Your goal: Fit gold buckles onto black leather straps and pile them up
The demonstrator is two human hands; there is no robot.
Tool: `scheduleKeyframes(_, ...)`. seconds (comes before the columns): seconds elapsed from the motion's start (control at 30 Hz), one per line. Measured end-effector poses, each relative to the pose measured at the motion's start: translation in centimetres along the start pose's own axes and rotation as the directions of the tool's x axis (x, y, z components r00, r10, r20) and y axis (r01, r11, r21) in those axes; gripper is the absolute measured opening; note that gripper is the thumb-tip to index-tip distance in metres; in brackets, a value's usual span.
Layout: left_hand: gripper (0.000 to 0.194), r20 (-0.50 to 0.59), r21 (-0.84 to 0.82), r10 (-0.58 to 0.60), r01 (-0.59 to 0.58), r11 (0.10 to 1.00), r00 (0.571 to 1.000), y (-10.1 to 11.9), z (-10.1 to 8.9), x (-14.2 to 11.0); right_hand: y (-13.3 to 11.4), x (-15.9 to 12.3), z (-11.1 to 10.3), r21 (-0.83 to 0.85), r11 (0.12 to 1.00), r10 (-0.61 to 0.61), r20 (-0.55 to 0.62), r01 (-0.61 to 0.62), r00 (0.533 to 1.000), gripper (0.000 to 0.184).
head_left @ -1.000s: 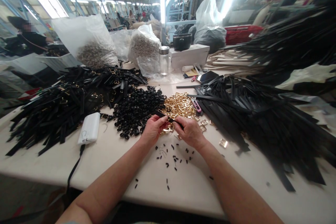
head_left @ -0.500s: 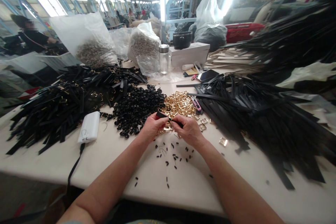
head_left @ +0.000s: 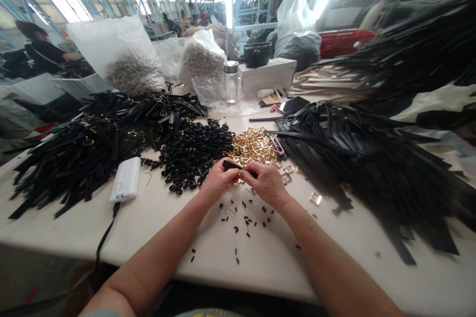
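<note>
Closer together now, the left hand and right hand pinch the black strap between them.

On the table, from left to right, lie a heap of buckled straps, a pile of loops, a pile of buckles and a heap of straps. Small pieces lie scattered before the middle piles. Behind, left to right, stand two filled bags, a bottle and a box with a pot on top.

Both hands pinch a black strap near gold buckles.
</note>
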State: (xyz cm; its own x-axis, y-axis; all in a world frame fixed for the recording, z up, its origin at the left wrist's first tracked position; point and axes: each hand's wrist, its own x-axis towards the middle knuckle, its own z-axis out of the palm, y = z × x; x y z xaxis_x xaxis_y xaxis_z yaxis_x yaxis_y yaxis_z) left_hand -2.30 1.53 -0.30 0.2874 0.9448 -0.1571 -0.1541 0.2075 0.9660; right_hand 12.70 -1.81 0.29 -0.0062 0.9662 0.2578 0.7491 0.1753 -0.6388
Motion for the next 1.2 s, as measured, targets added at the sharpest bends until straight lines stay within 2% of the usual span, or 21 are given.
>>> scheduleKeyframes(0.13,0.014,-0.013,0.183,0.167,-0.162,0.970,0.986,0.1,0.3,-0.6,0.3,0.1,-0.1,-0.002,1.000,0.013,-0.038,-0.013,0.999,0.025)
scheduleKeyframes(0.23,0.022,0.059,0.177,0.195,-0.203,0.963,0.979,0.4,0.3,-0.9,0.7,0.2,-0.3,0.049,0.999,0.007,-0.071,-0.004,0.997,0.028)
scheduleKeyframes(0.37,0.018,0.151,0.023,0.124,-0.129,0.991,0.981,0.4,-0.1,-0.7,1.2,0.4,-0.7,0.209,0.978,-0.002,-0.072,0.017,0.997,0.028)
scheduleKeyframes(0.57,0.031,0.285,-0.139,-0.028,0.071,0.988,0.958,0.5,-0.5,-0.4,0.9,0.4,-0.8,0.394,0.918,0.019,0.061,-0.041,0.998,0.029)
scheduleKeyframes(0.7,0.034,0.276,-0.175,-0.113,0.165,0.971,0.954,0.6,-0.9,-0.2,0.9,0.3,-0.8,0.407,0.913,-0.016,0.098,-0.025,0.995,0.025)
scheduleKeyframes(1.0,0.032,0.215,-0.204,-0.198,0.242,0.948,0.956,1.3,-1.0,-0.1,1.2,0.4,-1.2,0.369,0.928,-0.090,0.102,0.046,0.991,0.030)
scheduleKeyframes(1.2,0.029,0.213,-0.137,-0.238,0.270,0.953,0.948,1.6,-1.3,-0.1,1.3,0.3,-1.3,0.295,0.949,-0.136,0.078,0.107,0.988,0.033)
